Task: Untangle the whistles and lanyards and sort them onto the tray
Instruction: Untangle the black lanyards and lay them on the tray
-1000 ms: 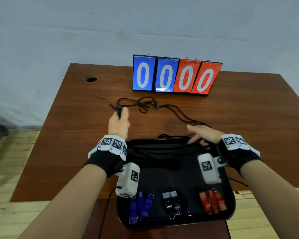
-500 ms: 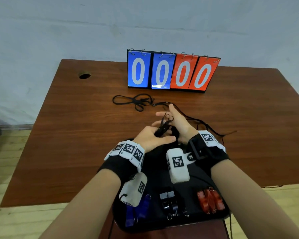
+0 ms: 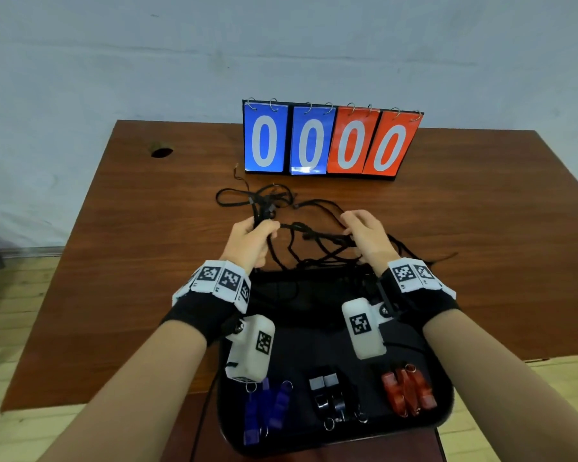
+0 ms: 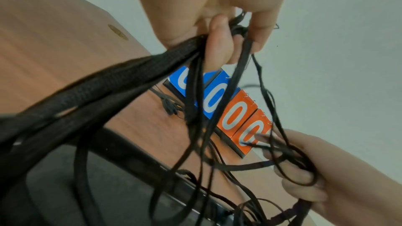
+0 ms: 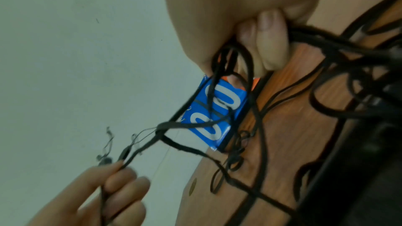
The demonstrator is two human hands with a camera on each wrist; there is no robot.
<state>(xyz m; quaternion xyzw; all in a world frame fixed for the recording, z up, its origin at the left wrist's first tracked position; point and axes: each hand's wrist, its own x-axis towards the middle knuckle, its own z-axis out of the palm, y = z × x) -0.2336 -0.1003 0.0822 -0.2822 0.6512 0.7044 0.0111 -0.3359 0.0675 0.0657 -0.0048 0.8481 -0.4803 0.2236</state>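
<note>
A tangle of black lanyards [image 3: 309, 236] stretches in the air between my two hands above the far edge of the black tray [image 3: 446, 408]. My left hand [image 3: 252, 236] grips a bunch of cords [image 4: 195, 68] on the left. My right hand [image 3: 364, 233] holds other strands [image 5: 243, 68] curled in its fingers on the right. More loops [image 3: 257, 198] lie on the table behind. On the tray's near part lie blue whistles [image 3: 267, 408], black whistles [image 3: 329, 398] and red whistles [image 3: 407, 390] in three groups.
A flip scoreboard [image 3: 331, 141] showing four zeros stands at the back of the brown wooden table [image 3: 114, 278]. A round cable hole [image 3: 162, 151] is at the table's back left. A grey wall rises behind, wooden floor on both sides.
My hands were close together over the tray's far edge half a second ago. They have pulled apart, left and right, spreading the lanyard tangle between them.
</note>
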